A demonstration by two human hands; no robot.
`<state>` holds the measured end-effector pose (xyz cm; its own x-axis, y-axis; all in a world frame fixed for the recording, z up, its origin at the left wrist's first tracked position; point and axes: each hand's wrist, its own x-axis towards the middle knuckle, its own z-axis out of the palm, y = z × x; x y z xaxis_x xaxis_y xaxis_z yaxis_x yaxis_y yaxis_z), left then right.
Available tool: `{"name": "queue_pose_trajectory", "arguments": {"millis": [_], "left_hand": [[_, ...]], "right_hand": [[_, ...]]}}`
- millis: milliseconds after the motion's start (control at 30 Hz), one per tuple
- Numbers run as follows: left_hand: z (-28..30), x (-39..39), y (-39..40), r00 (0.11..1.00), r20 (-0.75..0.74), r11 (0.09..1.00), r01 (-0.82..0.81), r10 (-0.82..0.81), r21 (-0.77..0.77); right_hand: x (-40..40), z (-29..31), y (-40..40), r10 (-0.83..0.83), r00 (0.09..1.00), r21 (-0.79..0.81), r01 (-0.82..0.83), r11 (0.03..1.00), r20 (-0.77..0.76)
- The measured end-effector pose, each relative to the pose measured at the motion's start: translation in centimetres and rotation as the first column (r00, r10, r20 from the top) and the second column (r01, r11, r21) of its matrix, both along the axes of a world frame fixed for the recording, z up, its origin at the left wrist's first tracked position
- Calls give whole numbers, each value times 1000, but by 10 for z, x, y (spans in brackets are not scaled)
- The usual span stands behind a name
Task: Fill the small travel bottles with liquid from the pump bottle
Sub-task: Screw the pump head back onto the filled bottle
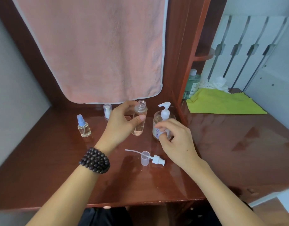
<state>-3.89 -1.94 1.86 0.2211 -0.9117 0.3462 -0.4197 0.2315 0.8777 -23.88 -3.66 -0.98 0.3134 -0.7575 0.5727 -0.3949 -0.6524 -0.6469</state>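
1. Head view. Landmark: pump bottle, upright on the reddish-brown surface, clear body, white pump head, nozzle pointing left.
2. Left hand: curled round the open travel bottle just left of the pump bottle; thumb across its front, fingers behind. Neck uncapped, thread visible; upright, base on or just above the surface, cannot tell which. Clear liquid low in the body.
3. Right hand: in front of the pump bottle, fingers curled against its lower body and label. Firm grip or only touching: cannot tell.
4. Beaded bracelet on the left wrist, dark beads in several turns.
5. Nearer than the pump bottle, between the two forearms: removed pump cap lying on its side, thin dip tube pointing left; translucent cover cup just beside it, touching or overlapping the tube.
6. Well left of the pump bottle: blue-topped spray bottle, upright, part-filled.
7. Left of and behind the pump bottle, partly hidden by the left hand: small capped bottle, white pump under a clear cover.
8. Behind and above: pink towel hanging down.
9. Right of and behind the pump bottle: yellow-green cloth flat on the surface; green-tinted bottle and crumpled white tissue behind it.
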Motion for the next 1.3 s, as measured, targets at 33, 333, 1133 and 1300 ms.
{"name": "queue_pose_trajectory", "arguments": {"millis": [33, 333, 1133, 1300], "left_hand": [[-1, 1, 4, 1000, 12, 1000, -9, 9, 2], [-6, 10, 32, 1000, 22, 999, -23, 22, 33], [-12, 2, 32, 1000, 2, 999, -8, 8, 38], [-12, -1, 31, 1000, 6, 999, 11, -11, 42]], "right_hand": [[-2, -7, 5, -4, 999, 45, 6, 999, -46], [-2, -44, 21, 115, 778, 332, 126, 935, -618], [-58, 121, -1, 20, 970, -16, -24, 1000, -242], [-53, 127, -9, 8, 949, -126, -50, 991, -315]]}}
